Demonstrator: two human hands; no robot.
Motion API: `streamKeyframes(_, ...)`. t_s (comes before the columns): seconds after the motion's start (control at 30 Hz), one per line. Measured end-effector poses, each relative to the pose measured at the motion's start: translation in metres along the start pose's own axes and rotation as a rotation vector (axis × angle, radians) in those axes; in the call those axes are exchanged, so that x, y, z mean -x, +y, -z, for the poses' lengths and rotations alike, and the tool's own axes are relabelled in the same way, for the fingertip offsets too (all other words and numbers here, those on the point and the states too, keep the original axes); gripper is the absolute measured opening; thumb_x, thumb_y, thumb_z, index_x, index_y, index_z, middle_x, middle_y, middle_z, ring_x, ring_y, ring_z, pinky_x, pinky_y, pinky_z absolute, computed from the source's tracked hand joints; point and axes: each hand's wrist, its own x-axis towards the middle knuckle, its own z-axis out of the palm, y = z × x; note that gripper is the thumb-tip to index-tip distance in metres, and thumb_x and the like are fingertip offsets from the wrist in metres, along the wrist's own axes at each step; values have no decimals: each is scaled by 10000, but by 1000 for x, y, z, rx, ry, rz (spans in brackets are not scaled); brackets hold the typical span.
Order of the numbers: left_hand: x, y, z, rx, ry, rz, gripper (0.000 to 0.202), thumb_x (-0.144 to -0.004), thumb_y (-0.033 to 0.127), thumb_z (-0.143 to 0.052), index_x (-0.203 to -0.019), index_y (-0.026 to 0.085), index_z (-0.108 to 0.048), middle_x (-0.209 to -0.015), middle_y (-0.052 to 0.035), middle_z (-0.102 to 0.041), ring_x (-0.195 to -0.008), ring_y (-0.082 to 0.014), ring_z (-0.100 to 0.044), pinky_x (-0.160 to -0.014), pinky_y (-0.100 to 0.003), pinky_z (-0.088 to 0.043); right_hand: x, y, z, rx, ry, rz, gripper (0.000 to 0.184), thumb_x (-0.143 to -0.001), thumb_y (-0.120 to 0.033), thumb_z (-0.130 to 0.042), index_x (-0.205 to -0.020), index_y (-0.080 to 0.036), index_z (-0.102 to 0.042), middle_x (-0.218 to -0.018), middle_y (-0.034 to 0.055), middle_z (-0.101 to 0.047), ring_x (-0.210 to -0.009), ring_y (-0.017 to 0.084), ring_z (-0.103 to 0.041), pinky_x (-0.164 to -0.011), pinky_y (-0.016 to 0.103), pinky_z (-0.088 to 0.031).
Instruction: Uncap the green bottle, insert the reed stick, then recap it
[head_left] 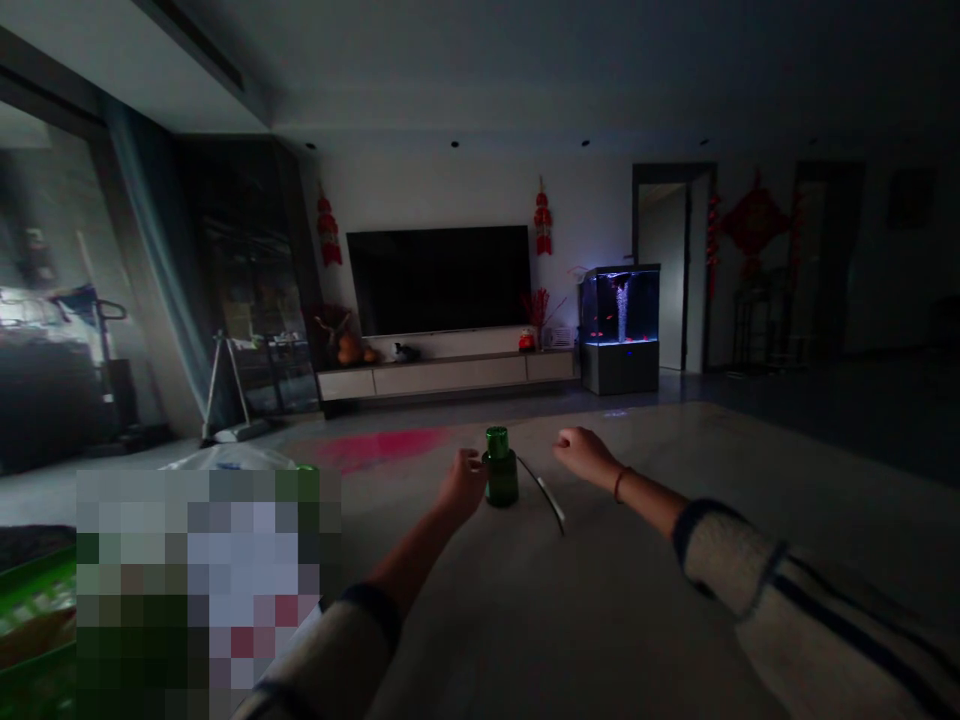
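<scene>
A green glass bottle [501,478] with a shiny green cap stands upright on the table. My left hand [463,482] is right at its left side, fingers curled in; whether they touch the glass I cannot tell. To the right of the bottle lies a thin, dark, slightly curved strip [551,500] with a pale section along it. Beyond the strip, my right hand [586,455] hangs in the air, its fingers folded together, and anything inside them is hidden.
The broad pale table [600,600] has a pink patch [382,448] at its far left. At the near left are a green basket [34,600] and a blurred-out area. Across the room stand a TV cabinet [450,375] and a lit aquarium [621,310]. The room is dim.
</scene>
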Motion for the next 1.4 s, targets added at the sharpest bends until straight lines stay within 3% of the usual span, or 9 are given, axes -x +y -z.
streamKeyframes(0.27,48,31,36,-417,-16,-275,185,-643,88,-396,-486,143,-478,-488,25,-424,-496,-82,-372,-471,-229,-191,34,-49,47,349,151,359,212,-712,-131,-421,-539,-155,-541,-503,25,-545,-464,99,-421,-463,254,-161)
streamKeyframes(0.53,82,-1,38,-633,-354,-482,247,-748,249,-419,-552,161,-541,-580,-45,-556,-569,-146,-503,-600,-276,-343,67,-36,9,566,-136,708,299,-846,-91,-296,-803,-141,-587,-684,99,-641,-586,145,-581,-498,236,-294)
streamKeyframes(0.7,78,6,42,-527,-504,-376,556,-789,586,-221,-431,178,-345,-453,-10,-411,-500,-130,-446,-540,-277,-348,62,-32,2,-98,-338,418,383,-812,-371,-435,-498,-151,-422,-474,18,-482,-469,100,-448,-480,224,-290)
streamKeyframes(0.77,77,17,47,-376,-576,-282,639,-745,626,111,-423,195,-234,-405,23,-295,-409,-94,-344,-459,-247,-321,56,-34,13,-415,-486,285,535,-787,-596,-306,-440,-190,-273,-379,-41,-310,-381,77,-332,-433,218,-280)
streamKeyframes(0.83,76,27,54,131,-742,-28,641,-628,694,212,-448,205,-161,-427,48,-205,-383,-84,-244,-400,-236,-274,51,-34,28,-535,-598,255,582,-752,-685,-29,-445,-215,-180,-350,-69,-178,-323,73,-237,-389,223,-280)
streamKeyframes(0.97,78,31,58,573,-909,293,646,-595,787,81,-437,199,-134,-429,49,-200,-387,-76,-206,-383,-218,-214,46,-23,42,-1158,-1024,-13,630,-600,-772,134,-436,-222,-124,-335,-78,-114,-302,61,-139,-341,211,-225)
streamKeyframes(1.13,81,11,45,698,-1036,398,661,-586,813,0,-382,202,-148,-376,52,-192,-354,-66,-149,-358,-223,-139,51,-9,22,-1195,-1265,-330,634,-606,-799,43,-438,-216,-141,-326,-81,-140,-309,51,-104,-322,187,-161)
streamKeyframes(1.27,76,3,38,755,-1022,344,669,-618,797,-32,-358,205,-203,-358,54,-204,-328,-61,-146,-348,-219,-109,50,-9,15,-1210,-1205,-334,637,-621,-795,16,-430,-208,-144,-329,-81,-142,-298,47,-118,-317,183,-176)
streamKeyframes(1.4,65,-4,37,564,-635,301,661,-681,740,-73,-433,186,-332,-365,67,-237,-330,-58,-187,-352,-195,-139,43,-16,11,-1062,-847,-245,639,-682,-759,-118,-430,-187,-251,-347,-79,-218,-290,37,-149,-306,173,-153)
